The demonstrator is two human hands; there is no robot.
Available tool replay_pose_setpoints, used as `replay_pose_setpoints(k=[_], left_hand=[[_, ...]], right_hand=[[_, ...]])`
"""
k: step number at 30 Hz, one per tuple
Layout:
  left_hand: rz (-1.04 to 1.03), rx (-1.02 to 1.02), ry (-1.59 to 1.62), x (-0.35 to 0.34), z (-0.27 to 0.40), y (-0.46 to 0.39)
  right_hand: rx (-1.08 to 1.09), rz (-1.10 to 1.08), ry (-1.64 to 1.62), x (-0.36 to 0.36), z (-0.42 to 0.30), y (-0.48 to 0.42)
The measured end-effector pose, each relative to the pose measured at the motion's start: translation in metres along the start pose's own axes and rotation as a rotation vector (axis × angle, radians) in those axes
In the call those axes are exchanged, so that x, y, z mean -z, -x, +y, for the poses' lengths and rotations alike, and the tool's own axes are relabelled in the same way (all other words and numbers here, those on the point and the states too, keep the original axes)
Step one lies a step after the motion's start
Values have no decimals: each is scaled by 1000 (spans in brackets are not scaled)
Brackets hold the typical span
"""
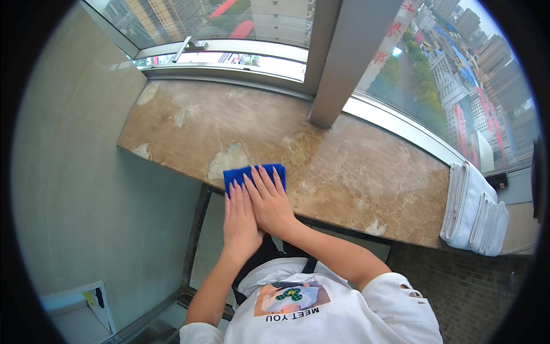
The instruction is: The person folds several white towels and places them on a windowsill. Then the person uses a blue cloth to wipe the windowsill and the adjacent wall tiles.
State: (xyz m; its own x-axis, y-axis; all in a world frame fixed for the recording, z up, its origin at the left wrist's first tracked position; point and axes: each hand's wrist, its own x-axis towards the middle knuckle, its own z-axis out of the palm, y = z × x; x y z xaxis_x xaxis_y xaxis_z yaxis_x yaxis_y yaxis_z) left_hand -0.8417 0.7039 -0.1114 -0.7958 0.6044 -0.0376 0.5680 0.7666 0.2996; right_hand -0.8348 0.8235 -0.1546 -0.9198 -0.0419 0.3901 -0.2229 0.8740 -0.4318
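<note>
A folded blue cloth [254,175] lies on the brown marble windowsill [378,172], close to its front edge. My right hand [271,206] is pressed flat on the cloth, its fingers stretched towards the window. Just to the left, my left hand [241,221] lies partly beneath the right one, with its fingertips on the cloth's left side and front part. The two hands touch each other. Beside the cloth, a pale patch [227,161] marks the stone. The undersides of both hands are hidden.
White folded towels [468,210] rest at the sill's right end. A metal window post [343,64] stands on the sill. Behind it, a handle [185,48] sticks out from the left window frame. A tiled wall [77,163] borders the left side.
</note>
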Motion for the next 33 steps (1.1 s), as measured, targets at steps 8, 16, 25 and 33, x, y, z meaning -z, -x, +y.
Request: replay_pose_setpoints(k=[8, 16, 25, 33], left_hand=[[-206, -291, 129, 4, -18, -105], [-314, -578, 210, 4, -50, -227], [-199, -776, 305, -4, -44, -199], [-319, -874, 411, 18, -75, -109]], right_hand=[[-54, 112, 82, 9, 82, -55], [-183, 328, 289, 8, 126, -123], [-467, 269, 277, 0, 83, -78], [-594, 85, 309, 3, -23, -25]])
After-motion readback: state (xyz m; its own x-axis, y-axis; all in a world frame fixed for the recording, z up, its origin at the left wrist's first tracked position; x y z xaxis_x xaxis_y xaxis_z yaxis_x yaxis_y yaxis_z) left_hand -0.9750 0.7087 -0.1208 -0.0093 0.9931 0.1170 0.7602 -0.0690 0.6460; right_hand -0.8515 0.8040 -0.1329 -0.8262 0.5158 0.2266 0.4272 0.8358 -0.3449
